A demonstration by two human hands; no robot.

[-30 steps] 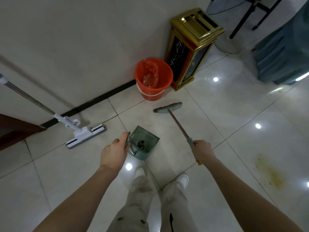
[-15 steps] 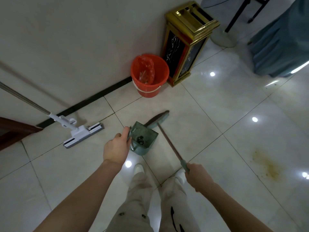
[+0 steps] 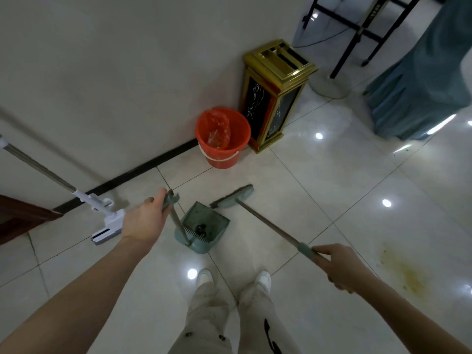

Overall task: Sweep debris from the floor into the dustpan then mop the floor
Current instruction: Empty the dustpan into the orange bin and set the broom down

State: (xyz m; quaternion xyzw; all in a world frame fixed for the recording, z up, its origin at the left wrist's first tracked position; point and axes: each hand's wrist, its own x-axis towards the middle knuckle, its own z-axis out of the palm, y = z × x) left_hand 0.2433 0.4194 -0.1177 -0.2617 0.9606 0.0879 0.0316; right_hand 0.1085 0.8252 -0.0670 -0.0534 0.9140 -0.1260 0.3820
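My left hand (image 3: 145, 221) grips the top of the green dustpan's upright handle. The dustpan (image 3: 204, 226) rests on the white tiled floor in front of my feet, with a small dark clump of debris inside. My right hand (image 3: 337, 264) holds the long brown handle of the broom. The broom's green head (image 3: 233, 198) sits on the floor just beyond the dustpan's open mouth. A white flat mop (image 3: 107, 223) leans against the wall at the left, partly hidden by my left hand. A yellowish stain (image 3: 406, 272) marks the floor at the right.
An orange bucket (image 3: 222, 136) with a plastic liner stands by the wall. Beside it is a gold and black bin (image 3: 275, 95). A teal draped table (image 3: 424, 80) and black stand legs (image 3: 357, 34) fill the upper right. A dark wooden door edge (image 3: 20, 218) is at the left.
The broom head swung from the dustpan's far-left corner to the right of its mouth. My left hand rose up the dustpan handle. The view pulled back.
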